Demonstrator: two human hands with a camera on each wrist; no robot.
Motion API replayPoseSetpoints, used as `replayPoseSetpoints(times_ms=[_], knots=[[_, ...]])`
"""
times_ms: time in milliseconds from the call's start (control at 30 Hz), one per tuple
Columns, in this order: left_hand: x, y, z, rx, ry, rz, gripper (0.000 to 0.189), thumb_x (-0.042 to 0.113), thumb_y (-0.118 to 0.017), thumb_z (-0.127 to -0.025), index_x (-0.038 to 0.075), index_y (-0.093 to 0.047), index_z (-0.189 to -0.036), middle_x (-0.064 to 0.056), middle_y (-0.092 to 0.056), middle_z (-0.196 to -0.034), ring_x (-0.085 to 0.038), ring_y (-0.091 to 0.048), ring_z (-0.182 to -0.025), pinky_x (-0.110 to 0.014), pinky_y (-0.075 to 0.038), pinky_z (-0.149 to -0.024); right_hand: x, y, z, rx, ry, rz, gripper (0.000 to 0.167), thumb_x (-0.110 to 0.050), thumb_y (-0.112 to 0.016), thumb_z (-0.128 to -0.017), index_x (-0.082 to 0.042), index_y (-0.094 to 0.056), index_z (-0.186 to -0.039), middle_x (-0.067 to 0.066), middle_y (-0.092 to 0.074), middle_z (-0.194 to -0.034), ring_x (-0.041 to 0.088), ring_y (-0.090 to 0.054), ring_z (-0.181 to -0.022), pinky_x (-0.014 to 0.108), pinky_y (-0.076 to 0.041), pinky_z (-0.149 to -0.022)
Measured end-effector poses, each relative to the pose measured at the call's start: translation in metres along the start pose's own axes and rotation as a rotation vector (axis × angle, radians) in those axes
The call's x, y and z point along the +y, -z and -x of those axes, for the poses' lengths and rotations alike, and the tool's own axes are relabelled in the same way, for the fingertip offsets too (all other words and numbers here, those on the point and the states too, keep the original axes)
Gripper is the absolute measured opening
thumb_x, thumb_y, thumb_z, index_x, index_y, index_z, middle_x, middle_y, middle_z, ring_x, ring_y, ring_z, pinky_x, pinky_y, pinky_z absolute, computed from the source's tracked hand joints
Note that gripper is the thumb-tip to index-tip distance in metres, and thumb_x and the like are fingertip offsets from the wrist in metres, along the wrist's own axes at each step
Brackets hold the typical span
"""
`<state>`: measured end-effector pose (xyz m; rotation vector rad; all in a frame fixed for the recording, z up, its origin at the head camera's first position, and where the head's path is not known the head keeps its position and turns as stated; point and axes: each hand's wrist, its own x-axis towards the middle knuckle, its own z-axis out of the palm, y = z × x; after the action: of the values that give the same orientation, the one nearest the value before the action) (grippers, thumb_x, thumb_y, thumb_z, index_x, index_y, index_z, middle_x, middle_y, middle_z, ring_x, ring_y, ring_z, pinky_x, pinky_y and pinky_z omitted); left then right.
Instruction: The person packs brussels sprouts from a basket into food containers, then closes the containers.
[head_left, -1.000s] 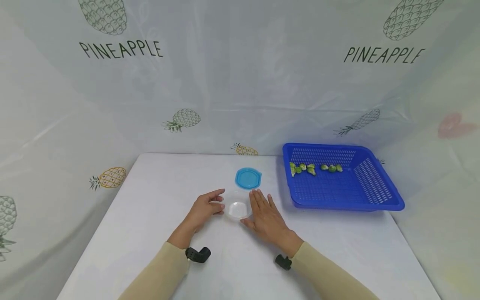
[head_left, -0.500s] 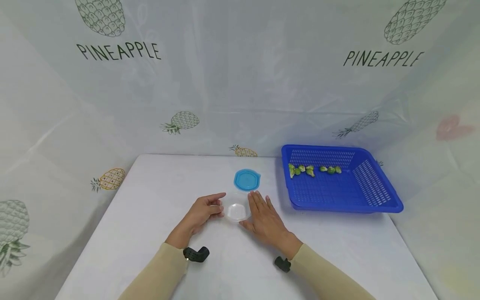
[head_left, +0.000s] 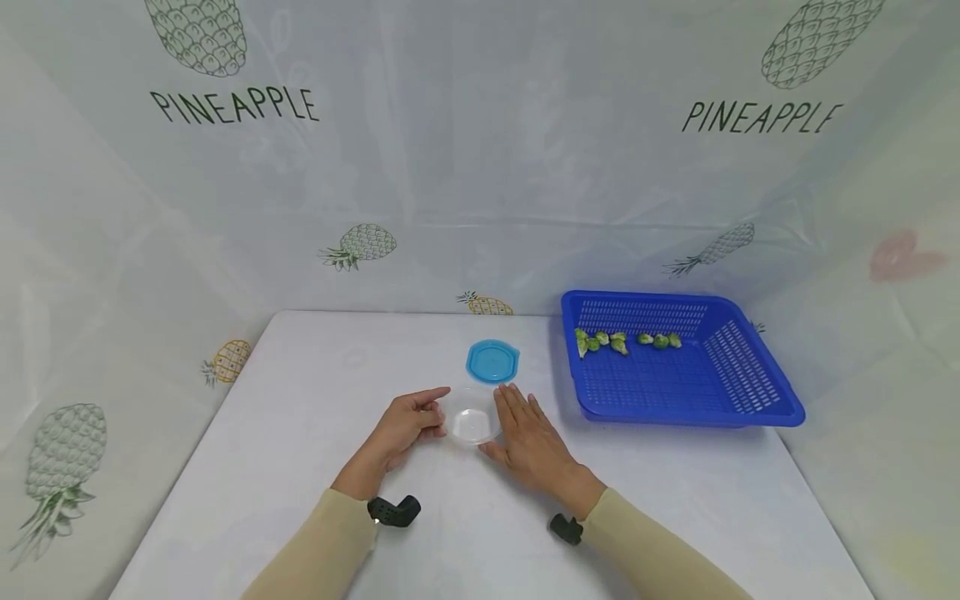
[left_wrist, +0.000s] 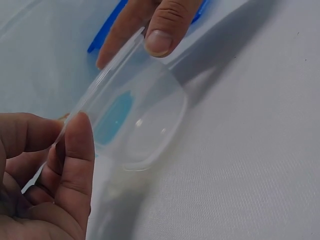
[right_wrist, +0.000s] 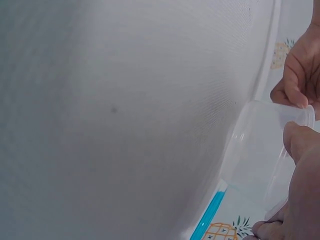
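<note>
A clear plastic container (head_left: 472,423) stands upright on the white table between the two hands, its round rim uppermost. My left hand (head_left: 408,425) pinches the rim on the left side; in the left wrist view the thumb (left_wrist: 80,137) and forefinger meet at it. On the opposite side my right hand (head_left: 531,442) lies along the container with straight fingers, its thumb (left_wrist: 161,37) spread towards the near side. Just behind the container, a blue lid (head_left: 492,362) lies flat on the table.
At the back right sits a blue plastic basket (head_left: 675,387). Several small Brussels sprouts (head_left: 617,344) lie along its far left part. A white sheet printed with pineapples hangs behind the table (head_left: 360,354) and at both sides.
The hands and the container have hardly moved. The left hand has closed in slightly on the rim, and the head view has shifted a little.
</note>
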<state>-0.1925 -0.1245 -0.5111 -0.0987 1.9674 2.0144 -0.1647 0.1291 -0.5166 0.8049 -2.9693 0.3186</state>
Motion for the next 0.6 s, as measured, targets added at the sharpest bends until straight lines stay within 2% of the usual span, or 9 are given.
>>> replayPoseSetpoints(times_ms=[400, 600], knots=[[0.004, -0.001, -0.001, 0.011, 0.000, -0.017, 0.054, -0.006, -0.064, -0.095, 0.003, -0.061, -0.147, -0.004, -0.056, -0.096, -0.014, -0.061, -0.078, -0.022, -0.063, -0.073, 0.003, 0.006, 0.000, 0.021, 0.030, -0.002, 0.089, -0.055, -0.061, -0.103, 0.004, -0.030, -0.163, 0.020, -0.030, -0.170, 0.035, -0.026, -0.160, 0.055, -0.025, -0.131], [0.008, -0.003, 0.001, 0.007, -0.005, -0.011, 0.055, -0.008, -0.064, -0.093, 0.000, -0.060, -0.147, -0.004, -0.055, -0.095, -0.014, -0.060, -0.077, -0.021, -0.062, -0.071, 0.011, 0.019, 0.001, 0.027, 0.052, -0.045, 0.087, -0.050, -0.069, -0.100, -0.002, -0.034, -0.164, 0.017, -0.032, -0.170, 0.034, -0.032, -0.158, 0.051, -0.027, -0.131]])
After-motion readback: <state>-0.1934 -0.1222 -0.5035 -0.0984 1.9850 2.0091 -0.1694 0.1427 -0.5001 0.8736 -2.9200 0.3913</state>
